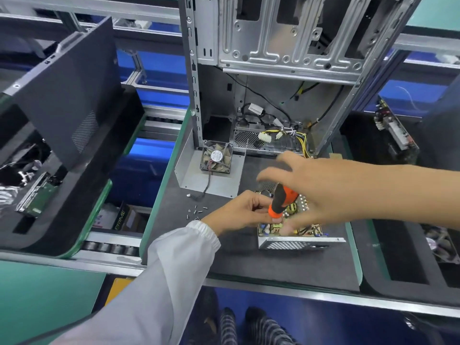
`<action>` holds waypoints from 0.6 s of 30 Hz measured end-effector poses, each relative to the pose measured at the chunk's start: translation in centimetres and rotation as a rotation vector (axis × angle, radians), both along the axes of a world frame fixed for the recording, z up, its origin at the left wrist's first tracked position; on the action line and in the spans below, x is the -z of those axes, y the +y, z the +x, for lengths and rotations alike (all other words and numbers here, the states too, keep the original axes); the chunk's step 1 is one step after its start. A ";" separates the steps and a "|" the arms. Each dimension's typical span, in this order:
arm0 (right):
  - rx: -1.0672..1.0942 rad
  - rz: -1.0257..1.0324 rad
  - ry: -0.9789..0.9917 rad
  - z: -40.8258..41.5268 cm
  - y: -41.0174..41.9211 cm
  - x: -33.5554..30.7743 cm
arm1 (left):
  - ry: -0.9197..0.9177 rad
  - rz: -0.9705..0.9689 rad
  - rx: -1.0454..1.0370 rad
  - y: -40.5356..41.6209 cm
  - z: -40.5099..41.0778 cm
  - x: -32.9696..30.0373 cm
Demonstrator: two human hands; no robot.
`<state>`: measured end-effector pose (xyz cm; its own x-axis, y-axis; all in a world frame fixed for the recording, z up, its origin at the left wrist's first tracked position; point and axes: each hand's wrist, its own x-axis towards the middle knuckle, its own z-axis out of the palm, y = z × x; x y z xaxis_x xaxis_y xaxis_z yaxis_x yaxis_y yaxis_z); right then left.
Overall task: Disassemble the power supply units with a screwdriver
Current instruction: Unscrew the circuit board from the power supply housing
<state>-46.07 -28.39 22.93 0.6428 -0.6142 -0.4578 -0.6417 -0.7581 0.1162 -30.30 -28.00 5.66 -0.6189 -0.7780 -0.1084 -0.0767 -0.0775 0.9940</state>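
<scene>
On the dark surface (249, 265) the grey perforated-metal power supply unit (296, 235) lies uncovered, circuit board exposed. Judging so, board removal remains. Left hand (239, 212) pinches the orange-and-black screwdriver (281, 201); right hand's (321, 190) fingers spread, empty. Loose silver screws (196, 212) nearby.

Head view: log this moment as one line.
left hand grips screwdriver | right hand open above power supply unit | loose screws on mat | fan detached

the right hand (321, 192) is motion-blurred, hiding much of the psu (298, 235) board. the screwdriver (281, 200) tip is hidden behind the left hand (239, 212). the case (286, 70) is cut off by the top edge.
</scene>
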 end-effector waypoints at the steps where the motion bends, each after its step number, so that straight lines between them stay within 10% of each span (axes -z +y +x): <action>1: -0.003 -0.157 0.051 0.5 0.1 0.2 | 0.007 0.010 -0.007 0.1 -0.1 -0.1; 3: -0.058 -0.295 0.107 0.9 0.3 0.7 | 0.007 0.039 -0.014 0.1 -0.2 -0.1; 8: 0.010 0.210 -0.076 -0.5 -0.3 0.6 | -0.001 -0.001 0.022 -0.1 0.1 -0.1; 18: 0.129 -0.009 -0.245 -1.1 -1.3 0.2 | -0.074 0.028 -0.199 0.6 3.1 2.0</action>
<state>-47.13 -29.70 22.75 0.6500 -0.7015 -0.2922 -0.7426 -0.6680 -0.0481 -27.18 -27.39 3.63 -0.4426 -0.8803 -0.1710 -0.1303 -0.1255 0.9835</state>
